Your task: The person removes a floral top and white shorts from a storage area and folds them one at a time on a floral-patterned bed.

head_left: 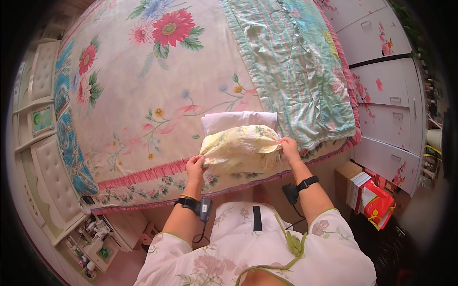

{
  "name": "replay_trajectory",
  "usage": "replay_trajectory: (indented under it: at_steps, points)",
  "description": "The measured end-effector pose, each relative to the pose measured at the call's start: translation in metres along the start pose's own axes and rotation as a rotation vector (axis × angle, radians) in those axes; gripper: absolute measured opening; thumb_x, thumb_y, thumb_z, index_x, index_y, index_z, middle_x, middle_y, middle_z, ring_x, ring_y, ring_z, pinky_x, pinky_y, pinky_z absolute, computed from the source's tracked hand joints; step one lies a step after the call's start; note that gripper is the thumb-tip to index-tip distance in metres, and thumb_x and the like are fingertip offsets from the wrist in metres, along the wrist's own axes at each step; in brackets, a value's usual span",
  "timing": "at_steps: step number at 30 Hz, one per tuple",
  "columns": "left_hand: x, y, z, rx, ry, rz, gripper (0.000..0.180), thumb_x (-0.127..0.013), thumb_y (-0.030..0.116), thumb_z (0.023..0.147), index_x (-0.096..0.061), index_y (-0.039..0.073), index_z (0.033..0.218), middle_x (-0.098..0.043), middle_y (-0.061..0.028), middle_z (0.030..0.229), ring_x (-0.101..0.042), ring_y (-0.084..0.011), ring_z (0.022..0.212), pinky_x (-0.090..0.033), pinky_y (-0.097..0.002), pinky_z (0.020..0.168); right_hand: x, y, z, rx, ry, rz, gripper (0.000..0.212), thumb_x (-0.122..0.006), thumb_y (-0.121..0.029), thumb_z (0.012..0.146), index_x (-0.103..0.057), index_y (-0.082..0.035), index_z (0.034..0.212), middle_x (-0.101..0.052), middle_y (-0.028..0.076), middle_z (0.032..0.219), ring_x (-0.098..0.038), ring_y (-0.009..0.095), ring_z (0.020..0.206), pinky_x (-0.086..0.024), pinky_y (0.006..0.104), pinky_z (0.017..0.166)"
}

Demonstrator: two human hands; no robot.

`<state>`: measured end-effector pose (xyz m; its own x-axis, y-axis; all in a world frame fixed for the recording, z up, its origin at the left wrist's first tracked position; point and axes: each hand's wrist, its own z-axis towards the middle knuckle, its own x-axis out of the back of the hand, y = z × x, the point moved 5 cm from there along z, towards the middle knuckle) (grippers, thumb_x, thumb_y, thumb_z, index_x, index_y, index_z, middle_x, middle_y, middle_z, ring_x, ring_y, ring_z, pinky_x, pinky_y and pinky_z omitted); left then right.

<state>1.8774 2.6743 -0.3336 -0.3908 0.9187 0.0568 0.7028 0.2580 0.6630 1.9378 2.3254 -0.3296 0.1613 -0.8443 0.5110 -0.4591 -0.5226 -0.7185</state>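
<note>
Head view: pale yellow floral cloth pinched at both ends

The pale yellow floral cloth (241, 145) is just below the centre of the frame, over the near edge of the bed, bunched and rounded along its top, with its lower part thinner and hanging loosely. The left hand (194, 167) grasps its left end between thumb and fingers; the right hand (290, 148) pinches its right end, where the fabric gathers into a point. Whether the cloth's underside touches the bed cannot be told.

Just above it in the frame — partly covered by it — lies a folded white cloth (238, 122). Both lie over a cream bedspread (143, 109) printed with flowers and pink ribbons, a pink ruffle (143, 175) running along its lower edge. To the right of the cloths, a striped green quilt (286, 71) spreads up to the top of the frame.

Below, black straps circle both wrists, each with a small dark device: the left device (205, 208) and the right device (290, 193). The person's white floral garment (310, 257) with green trim fills the bottom centre.

At the left edge stands a tufted headboard (55, 174), with blue patterned fabric (74, 143) beside it. White drawers (381, 125) with pink blossoms line the right side — below them, a cardboard box (347, 175) and a red bag (377, 202).
</note>
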Motion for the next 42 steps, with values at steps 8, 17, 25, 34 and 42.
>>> replay_trajectory:
  at_steps: [8,17,25,34,42]
  points:
    - [-0.020,-0.005,0.018,-0.384,-0.065,0.739,0.037,-0.066,0.024,0.068,-0.053,0.000,0.093,-0.055,-0.0092,0.071,-0.053,-0.0218,0.067,-0.043,-0.0310,0.063,-0.015,-0.001,-0.001,-0.035,0.264,-0.289,0.041,-0.062,-0.036,0.069,-0.054,0.000,0.088,-0.058,0.012,0.070,-0.055,0.028,0.063,-0.044,0.0357,0.062]
    - [-0.079,0.005,-0.008,-0.754,-0.102,0.941,0.033,-0.058,0.009,0.067,-0.051,0.005,0.099,-0.051,-0.0161,0.079,-0.049,-0.0338,0.074,-0.041,-0.0399,0.069,-0.048,-0.009,-0.006,0.016,0.154,-0.362,0.028,-0.060,-0.023,0.066,-0.045,-0.005,0.081,-0.054,0.017,0.070,-0.052,0.036,0.072,-0.041,0.0443,0.063]
    - [-0.075,0.026,0.001,-0.580,-0.158,1.128,0.030,-0.056,0.012,0.066,-0.055,0.006,0.095,-0.048,-0.0165,0.098,-0.048,-0.0324,0.089,-0.041,-0.0389,0.075,-0.032,-0.005,0.007,-0.006,0.180,-0.356,0.030,-0.064,-0.022,0.064,-0.048,-0.006,0.084,-0.049,0.015,0.090,-0.045,0.032,0.090,-0.038,0.0406,0.074]
    - [-0.130,0.071,-0.046,-0.961,-0.273,1.365,0.060,-0.062,0.027,0.064,-0.042,0.016,0.120,-0.027,-0.0119,0.132,-0.022,-0.0347,0.122,-0.021,-0.0517,0.095,-0.032,-0.025,-0.006,0.233,0.330,-0.593,0.065,-0.068,-0.027,0.061,-0.040,-0.014,0.118,-0.035,0.010,0.123,-0.032,0.030,0.113,-0.028,0.0438,0.093]
    - [-0.125,0.015,-0.026,-0.687,-0.611,1.642,0.068,-0.069,0.033,0.058,-0.042,0.016,0.118,-0.036,-0.0118,0.124,-0.030,-0.0335,0.117,-0.027,-0.0505,0.091,-0.060,-0.028,-0.025,0.261,-0.449,-0.834,0.059,-0.063,-0.031,0.067,-0.040,-0.019,0.120,-0.032,0.007,0.129,-0.030,0.026,0.118,-0.028,0.0443,0.094]
